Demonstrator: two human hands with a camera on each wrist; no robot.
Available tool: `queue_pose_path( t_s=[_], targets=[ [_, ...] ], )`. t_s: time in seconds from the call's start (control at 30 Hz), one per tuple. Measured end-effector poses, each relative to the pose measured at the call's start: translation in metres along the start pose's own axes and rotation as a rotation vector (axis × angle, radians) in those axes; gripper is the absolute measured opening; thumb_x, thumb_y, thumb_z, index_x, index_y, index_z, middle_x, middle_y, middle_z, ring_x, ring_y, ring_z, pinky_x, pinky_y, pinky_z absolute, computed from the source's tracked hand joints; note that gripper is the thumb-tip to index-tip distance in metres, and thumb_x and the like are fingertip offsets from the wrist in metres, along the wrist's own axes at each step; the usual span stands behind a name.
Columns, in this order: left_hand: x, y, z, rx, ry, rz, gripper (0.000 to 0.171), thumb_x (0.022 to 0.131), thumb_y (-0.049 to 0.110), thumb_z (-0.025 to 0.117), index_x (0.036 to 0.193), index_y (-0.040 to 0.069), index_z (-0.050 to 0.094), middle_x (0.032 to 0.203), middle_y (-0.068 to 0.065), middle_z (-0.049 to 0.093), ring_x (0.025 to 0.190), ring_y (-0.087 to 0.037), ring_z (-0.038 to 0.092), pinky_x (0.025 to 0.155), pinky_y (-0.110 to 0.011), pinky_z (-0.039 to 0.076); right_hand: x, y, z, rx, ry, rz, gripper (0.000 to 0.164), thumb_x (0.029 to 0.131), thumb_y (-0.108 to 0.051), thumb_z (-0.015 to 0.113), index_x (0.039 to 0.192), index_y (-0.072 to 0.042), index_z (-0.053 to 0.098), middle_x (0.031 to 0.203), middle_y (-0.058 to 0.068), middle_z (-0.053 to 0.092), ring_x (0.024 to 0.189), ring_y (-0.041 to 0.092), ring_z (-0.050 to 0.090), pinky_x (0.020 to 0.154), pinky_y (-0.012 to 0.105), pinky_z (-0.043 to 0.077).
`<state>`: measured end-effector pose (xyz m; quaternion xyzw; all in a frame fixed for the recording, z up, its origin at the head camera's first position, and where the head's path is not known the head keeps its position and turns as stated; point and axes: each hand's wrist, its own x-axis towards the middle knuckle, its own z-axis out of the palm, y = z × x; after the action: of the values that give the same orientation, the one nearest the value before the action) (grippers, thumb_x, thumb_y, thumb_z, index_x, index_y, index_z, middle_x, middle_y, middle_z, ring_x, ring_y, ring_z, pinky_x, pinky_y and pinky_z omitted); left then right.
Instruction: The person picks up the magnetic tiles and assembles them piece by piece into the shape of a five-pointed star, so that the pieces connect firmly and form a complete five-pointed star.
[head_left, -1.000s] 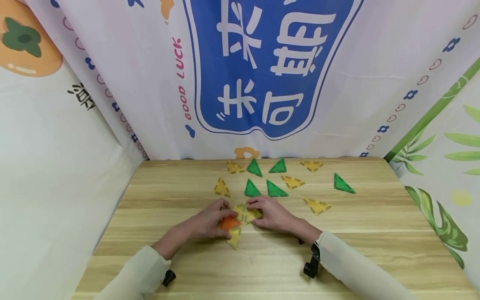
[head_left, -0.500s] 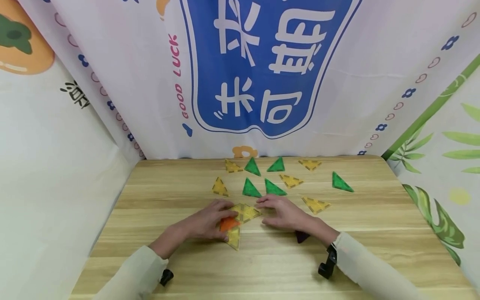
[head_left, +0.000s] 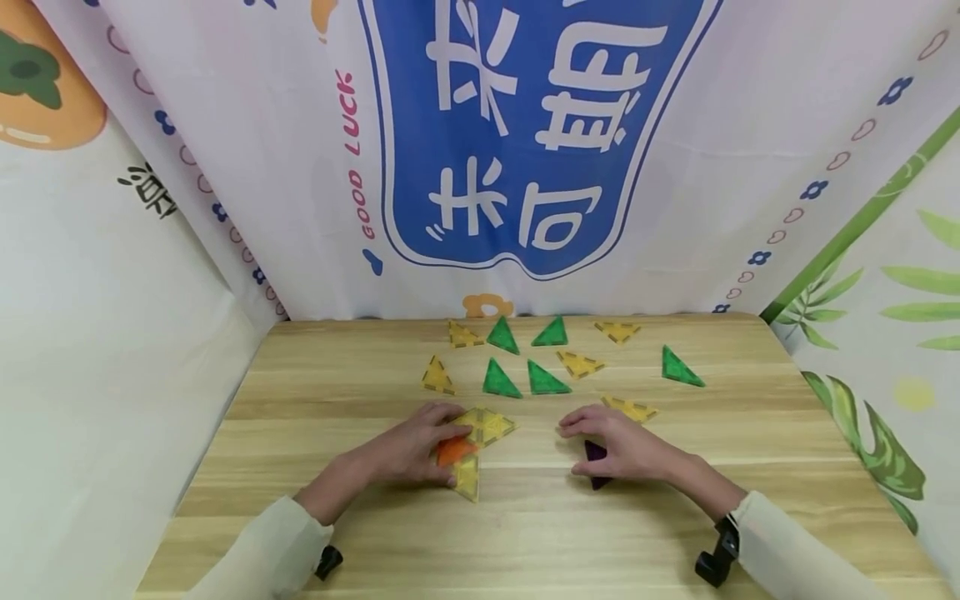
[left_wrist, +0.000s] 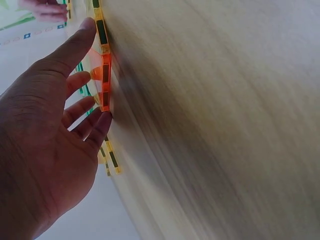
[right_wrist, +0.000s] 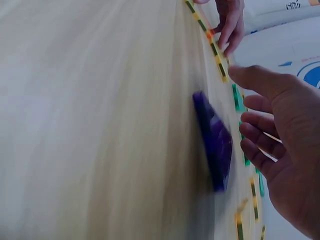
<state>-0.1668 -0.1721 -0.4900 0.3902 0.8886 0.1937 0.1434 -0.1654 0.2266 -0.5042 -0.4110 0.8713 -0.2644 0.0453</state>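
Note:
My left hand [head_left: 412, 447] holds an orange triangular magnetic tile [head_left: 454, 451] between thumb and fingers. It is joined with yellow triangular tiles: a pair [head_left: 491, 427] above it and one yellow tile [head_left: 467, 481] below. In the left wrist view the thumb touches a yellow tile's edge and the fingers rest along the orange tile [left_wrist: 105, 82]. My right hand [head_left: 630, 448], fingers loosely bent, is over a dark purple triangular tile [head_left: 596, 464]. The right wrist view has this purple tile [right_wrist: 215, 142] lying apart from the fingers and thumb.
Several green triangles [head_left: 502, 379] and loose yellow triangles [head_left: 580, 364] lie scattered toward the back of the wooden table [head_left: 360, 350]. One green tile [head_left: 680, 367] is farther right. A printed curtain [head_left: 322, 275] hangs behind the back edge.
My right hand has let go of the yellow tile, now against the other yellow one, and moved right to the purple tile. My left hand keeps its place at the orange tile.

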Motion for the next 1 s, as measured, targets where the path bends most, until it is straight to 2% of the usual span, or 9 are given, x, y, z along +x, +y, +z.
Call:
queue_pose_path(
  t_s=[0.27, 0.47, 0.73, 1.0],
  targets=[
    [-0.002, 0.002, 0.001, 0.011, 0.011, -0.017, 0.075, 0.092, 0.045, 0.083, 0.153, 0.009, 0.058, 0.165, -0.015, 0.037, 0.153, -0.035, 0.034, 0.118, -0.053, 0.043, -0.027, 0.005, -0.003, -0.010, -0.002, 0.012, 0.056, 0.084, -0.041, 0.092, 0.128, -0.012, 0.075, 0.136, 0.004, 0.066, 0.123, 0.026, 0.063, 0.098, 0.048, 0.058],
    [-0.005, -0.003, 0.003, 0.017, 0.024, -0.027, 0.075, 0.092, 0.045, 0.083, 0.153, 0.009, 0.058, 0.166, -0.016, 0.037, 0.153, -0.035, 0.033, 0.119, -0.053, 0.042, -0.039, 0.009, -0.003, -0.022, 0.002, 0.034, 0.057, 0.082, -0.041, 0.093, 0.128, -0.014, 0.075, 0.136, 0.001, 0.065, 0.123, 0.021, 0.062, 0.097, 0.042, 0.059],
    [-0.011, -0.008, 0.003, 0.020, 0.046, -0.031, 0.075, 0.091, 0.045, 0.084, 0.152, 0.008, 0.058, 0.165, -0.016, 0.038, 0.152, -0.036, 0.035, 0.118, -0.054, 0.043, -0.042, 0.017, 0.003, -0.038, 0.039, -0.011, 0.050, 0.083, -0.033, 0.093, 0.125, -0.013, 0.077, 0.136, 0.000, 0.068, 0.123, 0.022, 0.064, 0.098, 0.046, 0.059],
    [-0.014, -0.010, 0.004, 0.027, 0.059, -0.033, 0.076, 0.091, 0.046, 0.084, 0.152, 0.009, 0.058, 0.166, -0.015, 0.038, 0.153, -0.035, 0.035, 0.118, -0.053, 0.043, -0.038, 0.018, 0.010, -0.021, 0.100, -0.068, 0.043, 0.086, -0.034, 0.091, 0.120, -0.011, 0.079, 0.131, 0.003, 0.070, 0.118, 0.023, 0.067, 0.095, 0.045, 0.060]
  ],
)
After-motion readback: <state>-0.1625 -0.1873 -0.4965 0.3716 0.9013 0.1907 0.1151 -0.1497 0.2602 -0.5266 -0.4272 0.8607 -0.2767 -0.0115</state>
